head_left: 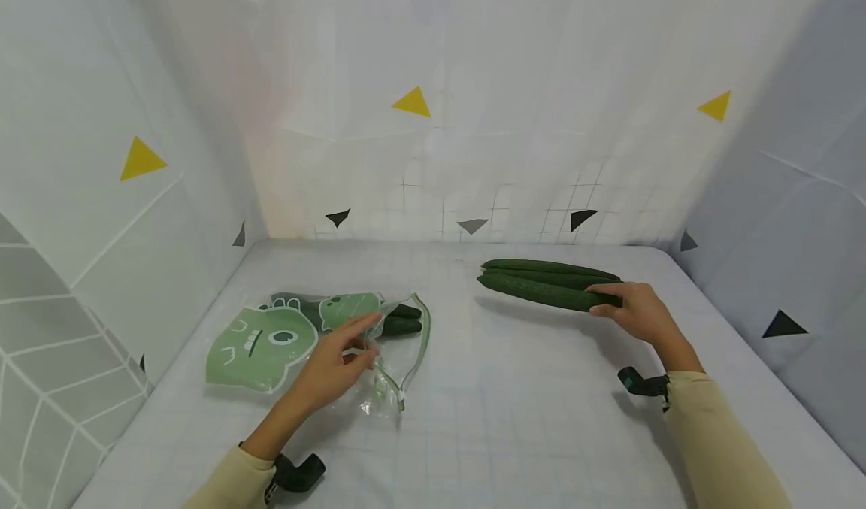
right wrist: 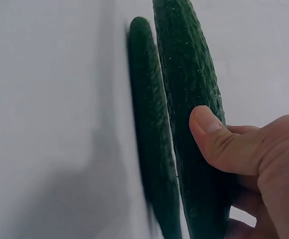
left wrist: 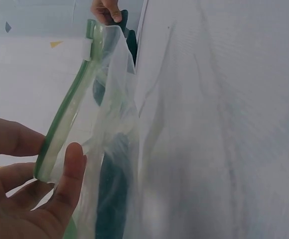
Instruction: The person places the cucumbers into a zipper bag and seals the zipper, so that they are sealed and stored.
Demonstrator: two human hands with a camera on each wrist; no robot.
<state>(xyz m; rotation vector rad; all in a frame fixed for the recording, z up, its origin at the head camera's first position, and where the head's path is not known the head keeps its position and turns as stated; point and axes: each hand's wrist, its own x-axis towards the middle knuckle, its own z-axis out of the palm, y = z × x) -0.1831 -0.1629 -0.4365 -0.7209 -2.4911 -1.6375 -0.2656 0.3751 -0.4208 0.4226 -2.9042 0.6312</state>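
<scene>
In the head view my left hand [head_left: 331, 366] is at the mouth of a clear zip bag [head_left: 413, 359] with a green zip edge. The left wrist view shows the fingers and thumb of that hand [left wrist: 40, 189] pinching the green zip edge [left wrist: 67, 104], with the mouth parted. Dark green cucumbers [head_left: 404, 327] lie inside, seen through the clear plastic. My right hand [head_left: 639, 313] grips one end of a cucumber [head_left: 541, 289], thumb on its near side in the right wrist view. More cucumbers [head_left: 551, 265] lie right behind it on the table.
A green one-eyed cartoon face [head_left: 260, 349] on clear plastic lies at the left of the white table [head_left: 528, 434]. A smaller green print [head_left: 349, 310] sits over the bagged cucumbers. White sheets with yellow and black triangles [head_left: 414, 102] hang around the table.
</scene>
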